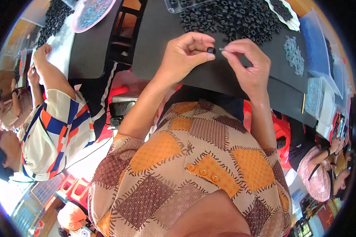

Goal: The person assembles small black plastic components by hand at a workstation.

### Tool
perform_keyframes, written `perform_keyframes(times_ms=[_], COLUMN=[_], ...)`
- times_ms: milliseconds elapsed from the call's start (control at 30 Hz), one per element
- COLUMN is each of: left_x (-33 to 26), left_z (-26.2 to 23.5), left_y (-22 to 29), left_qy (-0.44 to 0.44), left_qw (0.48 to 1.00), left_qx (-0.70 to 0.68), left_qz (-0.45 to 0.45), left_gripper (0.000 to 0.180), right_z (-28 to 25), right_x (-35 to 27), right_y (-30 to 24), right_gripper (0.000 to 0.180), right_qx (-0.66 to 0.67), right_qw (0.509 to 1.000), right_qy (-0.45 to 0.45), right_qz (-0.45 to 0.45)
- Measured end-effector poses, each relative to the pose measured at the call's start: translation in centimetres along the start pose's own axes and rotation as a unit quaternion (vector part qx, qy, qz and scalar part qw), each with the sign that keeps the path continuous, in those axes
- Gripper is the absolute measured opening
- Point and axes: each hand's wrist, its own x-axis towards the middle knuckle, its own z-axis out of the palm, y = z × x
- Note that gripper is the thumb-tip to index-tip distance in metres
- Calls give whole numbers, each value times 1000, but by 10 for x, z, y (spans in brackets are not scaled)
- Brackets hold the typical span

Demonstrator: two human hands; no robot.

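My left hand (182, 55) pinches a small round black cap-like part (211, 50) between thumb and forefinger, above the dark table (154, 39). Facing it from the right, my right hand (252, 63) holds a tiny pale pin-like piece (221, 49) between thumb and fingertips. The piece points toward the black part, with a narrow gap between them. Just beyond my hands spreads a heap of similar black parts (237, 17). To the right of my right hand lies a pile of small pale, clear-looking pieces (294, 55).
Clear plastic bins (320, 43) and a tub of pale pieces (314, 94) line the table's right side. A white sheet with black parts (284, 10) lies far right. At left, a co-worker (55, 126) sits beside a pink-rimmed tray (77, 21). More people sit at right.
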Motion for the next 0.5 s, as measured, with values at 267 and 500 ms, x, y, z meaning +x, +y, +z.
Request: perform_keyframes(times_ms=[267, 500], left_x=[-6, 0], left_z=[-86, -153], left_y=[24, 56], left_qy=[257, 366], left_qw=[915, 883], left_qx=[247, 76], left_qz=[188, 284], left_gripper=[39, 38], right_z=[-7, 2], right_x=[-21, -30], right_y=[19, 29], right_gripper=[9, 10], right_qx=[27, 39], right_qw=[996, 993], right_qy=[24, 16], right_qz=[86, 107])
